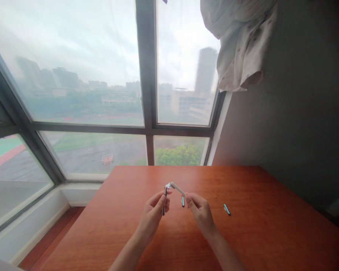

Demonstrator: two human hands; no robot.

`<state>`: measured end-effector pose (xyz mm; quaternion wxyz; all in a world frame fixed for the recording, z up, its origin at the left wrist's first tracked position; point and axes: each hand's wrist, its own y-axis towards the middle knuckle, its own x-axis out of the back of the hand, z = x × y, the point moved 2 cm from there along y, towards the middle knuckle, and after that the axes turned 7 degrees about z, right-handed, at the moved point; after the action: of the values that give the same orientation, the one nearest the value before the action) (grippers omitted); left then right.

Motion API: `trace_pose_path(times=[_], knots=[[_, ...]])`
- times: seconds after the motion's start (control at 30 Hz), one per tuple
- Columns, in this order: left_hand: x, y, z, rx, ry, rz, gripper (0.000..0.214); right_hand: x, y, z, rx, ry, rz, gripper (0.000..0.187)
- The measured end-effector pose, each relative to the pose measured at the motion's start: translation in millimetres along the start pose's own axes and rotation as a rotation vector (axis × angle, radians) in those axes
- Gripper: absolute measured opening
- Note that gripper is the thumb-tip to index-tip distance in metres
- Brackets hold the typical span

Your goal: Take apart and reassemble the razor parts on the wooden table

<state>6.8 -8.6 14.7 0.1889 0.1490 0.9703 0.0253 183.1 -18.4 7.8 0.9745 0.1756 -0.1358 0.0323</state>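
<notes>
While both hands are raised over the wooden table (257,195), I read them as closed on one thing: a slim hinged metal piece (173,186), silvery and folded into an upside-down V. The left hand (154,212) has its fingers curled shut around one leg, with the thumb pressed against its side. That leg runs almost straight down through the fist, and its dark tip shows just below the fingers. The right hand (200,210) pinches the end of the other leg between thumb and forefinger, with its other fingers folded in. I can see no gap between fingertips and metal. This second leg slopes from the hinge down and to the right.

The hinge is the highest point, above the left thumb on the side toward the window (147,75), so the open side of the V faces down and back toward the person. The piece sits between the two hands, roughly over the middle of the table. It looks clear of the surface, though I cannot tell by how much from this view.

Two small teal sticks lie on the table. The near teal stick (182,201) is just beside the right hand's fingertips, its long axis running away from the person. The far teal stick (226,209) lies to the right, well apart from both hands and angled. A pale spotted cloth (240,45) hangs bunched at the upper right.
</notes>
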Motion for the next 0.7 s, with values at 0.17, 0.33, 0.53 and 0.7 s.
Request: trace_pose_path(times=[0.17, 0.33, 0.53, 0.7], knots=[[1.2, 0.7, 0.6, -0.002, 0.039, 0.005, 0.045, 0.7, 0.0, 1.5, 0.02, 0.001, 0.003, 0.043], [1.9, 1.1, 1.0, -0.012, 0.045, 0.014, 0.043, 1.8, -1.3, 2.7, 0.029, 0.008, 0.017, 0.04], [2.1, 0.9, 1.5, 0.0, 0.035, 0.007, 0.042, 2.2, -1.3, 4.4, 0.033, 0.04, 0.048, 0.038], [3.1, 1.8, 3.2, 0.006, 0.023, 0.015, 0.042, 2.5, -0.1, -0.4, -0.007, 0.08, 0.012, 0.04]])
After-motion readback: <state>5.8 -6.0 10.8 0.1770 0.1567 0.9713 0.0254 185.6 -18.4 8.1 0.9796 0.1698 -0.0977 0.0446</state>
